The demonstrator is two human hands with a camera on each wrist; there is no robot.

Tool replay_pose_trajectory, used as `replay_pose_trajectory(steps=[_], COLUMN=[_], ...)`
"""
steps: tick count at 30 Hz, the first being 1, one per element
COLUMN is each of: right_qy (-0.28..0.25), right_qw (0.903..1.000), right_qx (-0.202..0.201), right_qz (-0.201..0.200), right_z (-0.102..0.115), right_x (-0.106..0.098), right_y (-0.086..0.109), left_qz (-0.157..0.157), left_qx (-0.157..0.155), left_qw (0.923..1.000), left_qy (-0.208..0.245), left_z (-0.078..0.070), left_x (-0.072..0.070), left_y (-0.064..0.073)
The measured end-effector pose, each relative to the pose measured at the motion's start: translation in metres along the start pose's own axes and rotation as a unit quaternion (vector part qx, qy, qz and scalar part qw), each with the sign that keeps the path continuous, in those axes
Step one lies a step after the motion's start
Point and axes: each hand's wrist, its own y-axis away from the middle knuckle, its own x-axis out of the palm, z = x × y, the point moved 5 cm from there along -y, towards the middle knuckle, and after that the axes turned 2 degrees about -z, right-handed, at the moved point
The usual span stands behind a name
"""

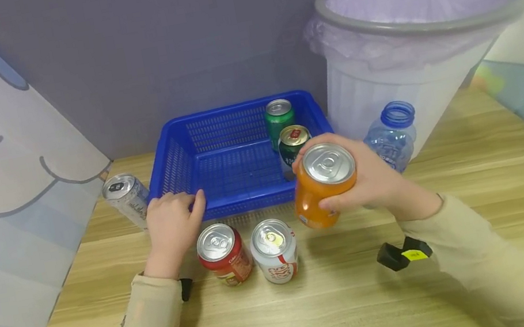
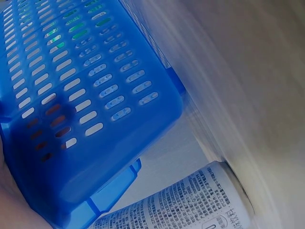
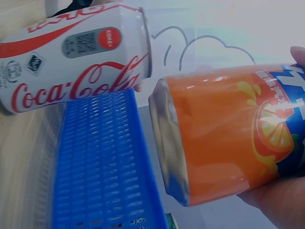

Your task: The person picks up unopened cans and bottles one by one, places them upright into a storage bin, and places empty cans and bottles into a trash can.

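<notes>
My right hand (image 1: 367, 180) grips an orange soda can (image 1: 322, 194), held up over the table just in front of the blue plastic basket (image 1: 242, 197). In the right wrist view, the orange can (image 3: 224, 138) lies across the hand, with a fruit slice printed on it. My left hand (image 1: 173, 226) holds the basket's near left corner, its fingers over the rim. Through the slots of the basket wall (image 2: 109, 95) in the left wrist view, the fingers show as dark reddish patches. Two green cans, one bright (image 1: 280, 122) and one dark (image 1: 291, 149), stand inside the basket's right end.
A red Coke can (image 1: 229, 263) and a white Coca-Cola can (image 1: 277, 257) stand before the basket. Left of it leans a pale printed can (image 1: 132, 201). To the right are a clear blue bottle (image 1: 391, 140) and a tall white bin (image 1: 385, 83) lined with a bag.
</notes>
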Motion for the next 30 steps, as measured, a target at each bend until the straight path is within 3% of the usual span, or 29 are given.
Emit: replay_pose_trajectory(steps=[8,18,23,30], right_qy=[-0.006,0.046,0.05,0.049], right_qw=[0.9987,0.9839,0.9798,0.981], right_qx=[0.04,0.15,0.175,0.176], right_qz=[-0.032,-0.087,-0.083,-0.066], right_z=[0.001,-0.007,-0.01,-0.011], right_x=[0.0,-0.006,-0.006,-0.006], right_y=[-0.024,-0.039,-0.044,-0.052], left_qz=[0.005,-0.004,-0.006,0.002], left_qx=[-0.005,0.002,0.002,-0.002], left_qw=[1.0,1.0,1.0,1.0], left_qy=[-0.002,-0.003,-0.004,-0.003], left_z=[0.0,-0.002,-0.002,-0.002], left_x=[-0.001,0.002,0.002,0.002], left_y=[0.0,-0.001,-0.001,0.0])
